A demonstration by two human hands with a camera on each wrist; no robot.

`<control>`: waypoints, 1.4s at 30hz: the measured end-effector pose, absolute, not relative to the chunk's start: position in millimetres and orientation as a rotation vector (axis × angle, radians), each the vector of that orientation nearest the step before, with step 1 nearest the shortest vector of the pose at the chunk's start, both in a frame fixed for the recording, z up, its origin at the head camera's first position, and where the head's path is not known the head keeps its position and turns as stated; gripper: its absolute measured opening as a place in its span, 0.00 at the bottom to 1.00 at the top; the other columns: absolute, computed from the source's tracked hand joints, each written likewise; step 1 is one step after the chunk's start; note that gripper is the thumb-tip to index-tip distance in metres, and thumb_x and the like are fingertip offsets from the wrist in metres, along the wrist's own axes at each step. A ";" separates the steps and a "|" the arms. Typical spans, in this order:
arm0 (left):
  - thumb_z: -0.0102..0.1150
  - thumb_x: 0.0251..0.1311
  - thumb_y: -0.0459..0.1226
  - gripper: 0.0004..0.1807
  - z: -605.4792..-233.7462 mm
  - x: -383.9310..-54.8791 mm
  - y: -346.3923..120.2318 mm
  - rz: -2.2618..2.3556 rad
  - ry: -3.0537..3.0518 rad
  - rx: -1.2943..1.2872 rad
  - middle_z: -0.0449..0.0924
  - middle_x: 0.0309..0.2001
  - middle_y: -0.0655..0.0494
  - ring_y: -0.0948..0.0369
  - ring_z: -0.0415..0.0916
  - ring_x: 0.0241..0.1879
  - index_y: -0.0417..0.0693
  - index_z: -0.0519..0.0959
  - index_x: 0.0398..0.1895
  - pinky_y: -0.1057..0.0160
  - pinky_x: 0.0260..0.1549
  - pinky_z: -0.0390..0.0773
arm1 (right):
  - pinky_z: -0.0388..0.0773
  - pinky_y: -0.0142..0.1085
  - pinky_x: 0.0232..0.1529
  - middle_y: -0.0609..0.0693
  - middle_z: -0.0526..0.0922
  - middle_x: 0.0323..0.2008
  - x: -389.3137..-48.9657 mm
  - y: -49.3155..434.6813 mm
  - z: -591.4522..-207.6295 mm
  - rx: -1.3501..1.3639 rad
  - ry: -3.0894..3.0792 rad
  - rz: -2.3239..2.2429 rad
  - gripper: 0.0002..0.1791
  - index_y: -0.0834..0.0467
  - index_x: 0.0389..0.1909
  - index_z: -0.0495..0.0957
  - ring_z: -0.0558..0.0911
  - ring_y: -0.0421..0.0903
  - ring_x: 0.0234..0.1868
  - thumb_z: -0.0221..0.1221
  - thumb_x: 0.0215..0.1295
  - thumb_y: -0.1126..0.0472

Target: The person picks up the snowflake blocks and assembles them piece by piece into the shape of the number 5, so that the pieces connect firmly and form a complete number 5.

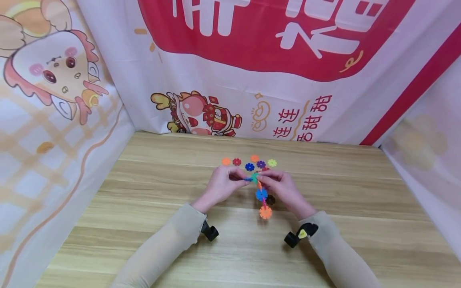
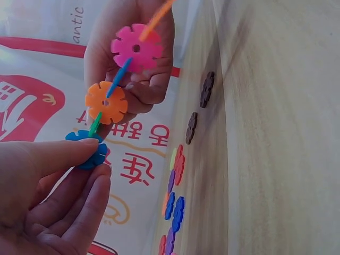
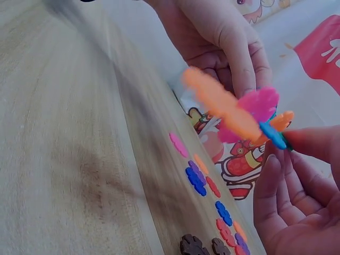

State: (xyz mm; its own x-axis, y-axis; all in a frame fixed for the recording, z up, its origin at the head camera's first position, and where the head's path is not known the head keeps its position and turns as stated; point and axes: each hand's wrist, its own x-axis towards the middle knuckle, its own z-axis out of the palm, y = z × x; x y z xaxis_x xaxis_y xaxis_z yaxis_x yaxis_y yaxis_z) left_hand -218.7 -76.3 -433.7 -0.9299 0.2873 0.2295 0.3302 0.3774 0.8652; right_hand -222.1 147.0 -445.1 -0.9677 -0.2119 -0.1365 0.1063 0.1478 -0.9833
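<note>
Both hands hold up a chain of notched, flower-shaped plastic discs joined slot to slot. My left hand pinches the blue disc at one end between thumb and fingers. The right hand pinches the chain at the green disc, which meets that blue one. From there the chain continues through an orange disc, a blue disc and a pink disc. At its near end hangs another orange disc. In the right wrist view, fingertips mostly hide the green disc.
Several loose discs lie on the wooden table beyond the hands, among them a dark blue disc, a purple disc and a yellow disc. A brown disc lies beneath the chain. Printed cloth hangs behind the table.
</note>
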 end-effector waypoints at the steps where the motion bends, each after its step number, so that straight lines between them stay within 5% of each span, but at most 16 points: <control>1: 0.76 0.55 0.33 0.05 -433.5 -218.8 -76.4 -1.625 -2.575 -0.580 0.85 0.34 0.63 0.64 0.81 0.33 0.51 0.88 0.32 0.65 0.37 0.83 | 0.83 0.34 0.42 0.53 0.86 0.39 -222.4 147.0 -444.9 -0.102 2.180 -1.907 0.21 0.65 0.53 0.84 0.81 0.46 0.36 0.67 0.69 0.52; 24: 0.74 0.59 0.32 0.02 -433.9 -218.1 -76.1 -1.597 -2.555 -0.642 0.85 0.32 0.61 0.64 0.81 0.33 0.44 0.88 0.32 0.65 0.35 0.83 | 0.85 0.40 0.43 0.54 0.87 0.42 -218.4 138.4 -442.7 -0.032 2.297 -1.870 0.14 0.58 0.47 0.87 0.85 0.51 0.40 0.68 0.68 0.54; 35: 0.75 0.57 0.32 0.06 -433.9 -219.9 -76.4 -1.625 -2.592 -0.633 0.86 0.34 0.65 0.65 0.82 0.35 0.50 0.89 0.36 0.65 0.38 0.83 | 0.85 0.39 0.40 0.56 0.87 0.38 -219.4 144.1 -445.0 -0.044 2.186 -1.959 0.15 0.62 0.48 0.86 0.85 0.47 0.35 0.69 0.67 0.55; 42: 0.77 0.54 0.31 0.11 -432.2 -222.2 -86.7 -1.752 -2.587 -0.542 0.87 0.38 0.55 0.62 0.84 0.36 0.47 0.88 0.41 0.64 0.37 0.84 | 0.85 0.38 0.41 0.55 0.87 0.37 -221.4 151.7 -444.0 -0.036 2.175 -2.014 0.17 0.66 0.50 0.84 0.84 0.46 0.34 0.68 0.68 0.57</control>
State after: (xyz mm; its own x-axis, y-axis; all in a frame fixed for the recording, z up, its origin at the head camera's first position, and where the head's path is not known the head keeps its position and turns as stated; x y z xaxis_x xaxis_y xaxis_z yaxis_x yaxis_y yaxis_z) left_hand -222.2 -86.7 -432.2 -0.9411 0.2952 0.1648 0.2626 0.3313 0.9063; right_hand -221.4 151.7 -444.0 -0.9840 -0.1373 -0.1132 0.1024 0.0838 -0.9912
